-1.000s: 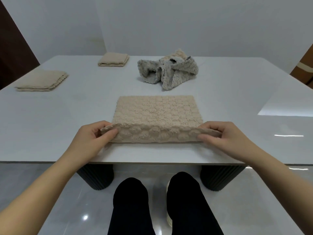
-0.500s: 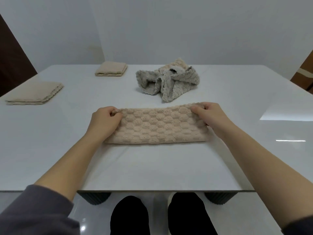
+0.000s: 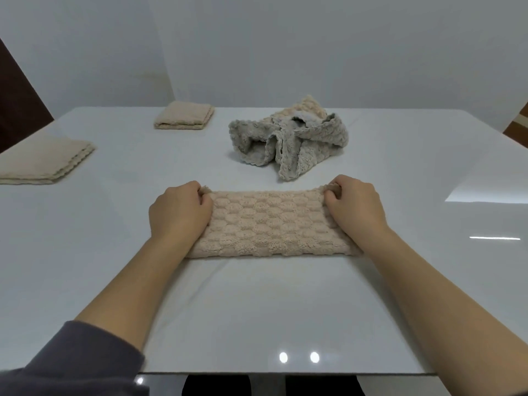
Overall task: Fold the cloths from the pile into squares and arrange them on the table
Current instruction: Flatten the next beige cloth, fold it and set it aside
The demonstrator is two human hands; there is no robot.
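Note:
A beige textured cloth [image 3: 270, 222] lies folded into a long strip in the middle of the white table [image 3: 114, 252]. My left hand [image 3: 180, 211] pinches its far left corner and my right hand [image 3: 355, 205] pinches its far right corner, fingers curled over the edge. Behind it lies the pile of crumpled cloths [image 3: 288, 142], grey ones over a beige one. A folded beige square [image 3: 185, 119] sits at the far left of the table. Another folded beige cloth [image 3: 43, 160] lies at the left edge.
The table's near edge [image 3: 280, 373] runs across the bottom, with my dark-clad legs below it. A white wall stands behind the table. Dark brown panels show at the far left and far right.
Both hands lifted the near edge of the flat cloth and carried it away from me onto the far edge, halving the cloth into a strip. The view tilted up slightly.

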